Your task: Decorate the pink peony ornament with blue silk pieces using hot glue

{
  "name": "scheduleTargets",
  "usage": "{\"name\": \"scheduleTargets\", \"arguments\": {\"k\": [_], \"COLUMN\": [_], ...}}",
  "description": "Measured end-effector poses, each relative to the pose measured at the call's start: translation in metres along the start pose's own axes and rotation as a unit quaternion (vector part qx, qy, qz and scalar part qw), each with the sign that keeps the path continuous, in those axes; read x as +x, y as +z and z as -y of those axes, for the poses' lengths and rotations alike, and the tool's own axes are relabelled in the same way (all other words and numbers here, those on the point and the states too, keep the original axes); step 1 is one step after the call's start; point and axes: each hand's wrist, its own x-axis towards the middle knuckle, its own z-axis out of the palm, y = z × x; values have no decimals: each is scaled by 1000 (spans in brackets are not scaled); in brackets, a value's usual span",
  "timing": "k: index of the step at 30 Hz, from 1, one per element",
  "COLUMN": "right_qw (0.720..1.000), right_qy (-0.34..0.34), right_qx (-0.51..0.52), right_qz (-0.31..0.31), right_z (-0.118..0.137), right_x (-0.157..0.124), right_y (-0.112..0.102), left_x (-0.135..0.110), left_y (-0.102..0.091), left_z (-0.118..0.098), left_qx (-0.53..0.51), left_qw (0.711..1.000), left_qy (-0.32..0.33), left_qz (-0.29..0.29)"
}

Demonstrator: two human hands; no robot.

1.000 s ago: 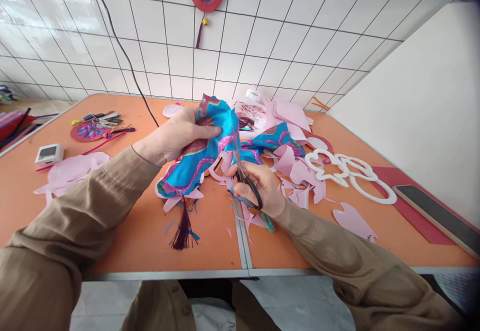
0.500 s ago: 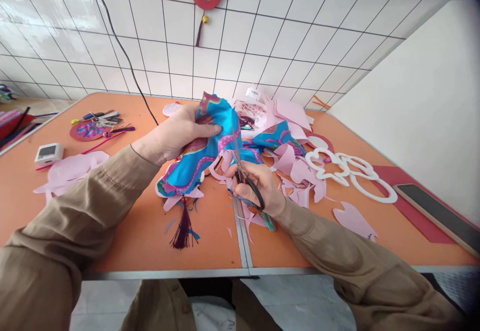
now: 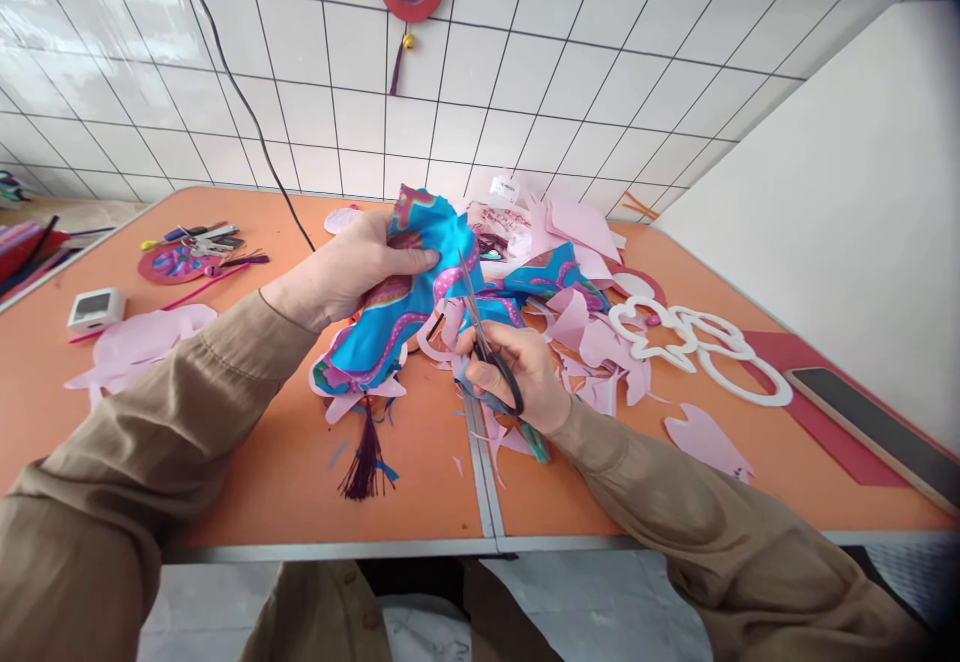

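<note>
Dark-lined, white tiled wall (image 3: 510, 82) behind, glossy light reflections (image 3: 45, 17) at upper left, plain white side wall (image 3: 847, 182) at right, orange table (image 3: 285, 482) with metal edging (image 3: 330, 550), pale grey floor (image 3: 600, 602) below.

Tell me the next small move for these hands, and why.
Probably one short snip with the scissors in the right hand: their tip overlaps the blue patterned cloth near its edge, and the left hand holds that cloth up.
</note>
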Motion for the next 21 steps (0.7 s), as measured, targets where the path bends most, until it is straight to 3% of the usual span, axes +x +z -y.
{"name": "scheduleTargets", "arguments": {"k": [21], "right_qw": [997], "right_qy": [60], "right_qx": [23], "right_qz": [-53], "right_z": [10], "right_x": [2], "right_y": [6], "left_x": [-2], "left_y": [7], "left_z": [-2], "left_qx": [-85], "left_qw": [996], "left_qy": [10], "left_qz": [-11]}}
